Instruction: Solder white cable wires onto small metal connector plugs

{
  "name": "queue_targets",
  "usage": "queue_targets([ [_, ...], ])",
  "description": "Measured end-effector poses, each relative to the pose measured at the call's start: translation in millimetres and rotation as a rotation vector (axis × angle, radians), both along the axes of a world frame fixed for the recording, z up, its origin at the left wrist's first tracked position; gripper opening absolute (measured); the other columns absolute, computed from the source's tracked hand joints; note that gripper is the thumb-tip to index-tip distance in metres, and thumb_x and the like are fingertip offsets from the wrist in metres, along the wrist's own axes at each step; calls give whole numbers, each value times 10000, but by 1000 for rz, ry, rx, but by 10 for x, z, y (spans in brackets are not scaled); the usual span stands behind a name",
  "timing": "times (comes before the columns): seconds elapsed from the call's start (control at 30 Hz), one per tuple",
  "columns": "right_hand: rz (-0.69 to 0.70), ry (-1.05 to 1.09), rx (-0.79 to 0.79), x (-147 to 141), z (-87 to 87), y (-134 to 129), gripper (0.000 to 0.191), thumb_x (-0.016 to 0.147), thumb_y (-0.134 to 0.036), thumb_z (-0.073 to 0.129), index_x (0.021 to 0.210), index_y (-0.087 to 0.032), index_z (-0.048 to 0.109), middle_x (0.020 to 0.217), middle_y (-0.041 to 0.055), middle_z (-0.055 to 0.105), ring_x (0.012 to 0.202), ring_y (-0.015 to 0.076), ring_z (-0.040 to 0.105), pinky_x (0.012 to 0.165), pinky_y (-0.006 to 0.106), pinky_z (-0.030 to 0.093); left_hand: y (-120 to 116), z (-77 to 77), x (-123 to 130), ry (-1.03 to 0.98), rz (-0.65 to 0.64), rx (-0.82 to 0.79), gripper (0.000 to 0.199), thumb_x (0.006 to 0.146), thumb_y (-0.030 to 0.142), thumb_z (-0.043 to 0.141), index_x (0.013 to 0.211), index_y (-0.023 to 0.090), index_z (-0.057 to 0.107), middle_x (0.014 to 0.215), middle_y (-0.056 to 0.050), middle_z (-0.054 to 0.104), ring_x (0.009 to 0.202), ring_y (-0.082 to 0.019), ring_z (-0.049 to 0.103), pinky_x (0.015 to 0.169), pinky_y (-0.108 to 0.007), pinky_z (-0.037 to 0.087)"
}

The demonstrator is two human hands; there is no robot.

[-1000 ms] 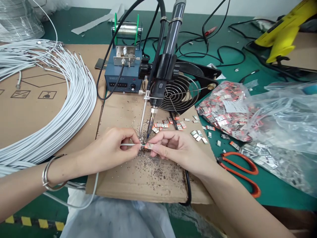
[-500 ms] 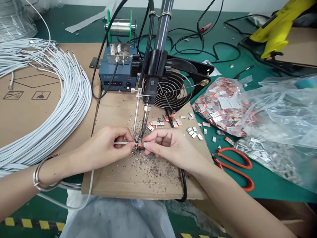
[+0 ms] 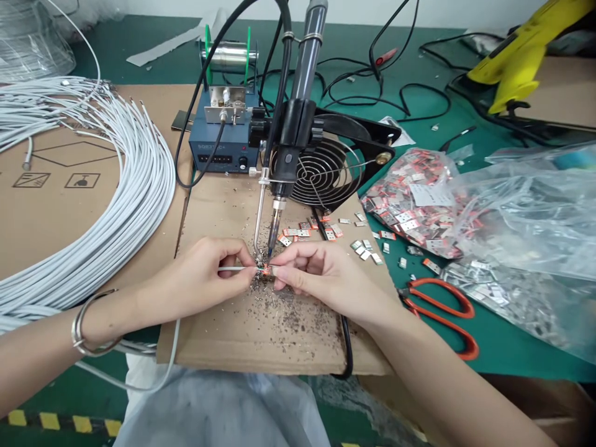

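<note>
Between thumb and fingers, my left hand point(image 3: 216, 268) pinches a white cable point(image 3: 230, 269) close to its stripped end. My right hand point(image 3: 310, 270) pinches a small orange-and-metal USB connector point(image 3: 266, 269), its orange end facing the cable. Cable end and connector meet right under the tip of a soldering iron point(image 3: 275, 226), which is clamped pointing down. Beside the iron, a thin metal solder feed tube point(image 3: 259, 217) ends at the same spot. The fingers partly cover the connector, so I cannot tell whether the wires are joined to it.
Loose connectors point(image 3: 365, 249) lie on the cardboard point(image 3: 209, 347), which is speckled with solder bits. Left is a bundle of white cables point(image 3: 153, 205). Behind stand a blue solder feeder point(image 3: 223, 152) and a fan point(image 3: 321, 171). Orange-handled scissors point(image 3: 442, 310) and bags of connectors point(image 3: 414, 198) lie right.
The view has shifted slightly. Both hands keep their pinch on the cable and the connector under the iron tip, with hardly any other movement.
</note>
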State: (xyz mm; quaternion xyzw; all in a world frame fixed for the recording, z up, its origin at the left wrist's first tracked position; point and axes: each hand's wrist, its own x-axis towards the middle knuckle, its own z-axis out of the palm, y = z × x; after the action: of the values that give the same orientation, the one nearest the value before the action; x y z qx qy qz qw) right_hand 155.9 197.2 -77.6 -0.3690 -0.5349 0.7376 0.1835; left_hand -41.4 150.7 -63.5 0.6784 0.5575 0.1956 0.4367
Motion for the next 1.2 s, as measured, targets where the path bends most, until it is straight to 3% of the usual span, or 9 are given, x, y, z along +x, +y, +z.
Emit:
queue_targets([
  [0.6,51,-44,81,32,-33,3,185,764,-259,658,788,-87,597,633,41,619,538,45,507,466,121,368,-2,-3,40,-7,-9,19,124,773,198,518,772,155,634,586,53,523,508,-26,394,468,-138,304],
  [0.87,101,-58,59,30,-22,15,215,736,-259,688,824,-80,609,652,48,629,541,54,517,479,137,394,-32,12,10,25,-51,-5,133,797,239,522,773,171,634,548,53,457,506,-33,362,472,-148,279],
  [1.1,223,-9,101,156,230,-243,147,800,-213,624,839,-73,603,710,65,641,615,56,560,561,133,429,-375,215,21,-36,-211,-142,236,883,371,478,868,176,611,579,43,504,519,-36,423,488,-146,308],
  [1.2,185,31,104,170,333,-413,131,810,-207,611,831,-79,595,710,58,637,620,50,555,563,123,423,-555,216,35,-135,-216,-172,271,893,414,475,870,170,591,617,36,519,549,-39,430,498,-146,312],
])
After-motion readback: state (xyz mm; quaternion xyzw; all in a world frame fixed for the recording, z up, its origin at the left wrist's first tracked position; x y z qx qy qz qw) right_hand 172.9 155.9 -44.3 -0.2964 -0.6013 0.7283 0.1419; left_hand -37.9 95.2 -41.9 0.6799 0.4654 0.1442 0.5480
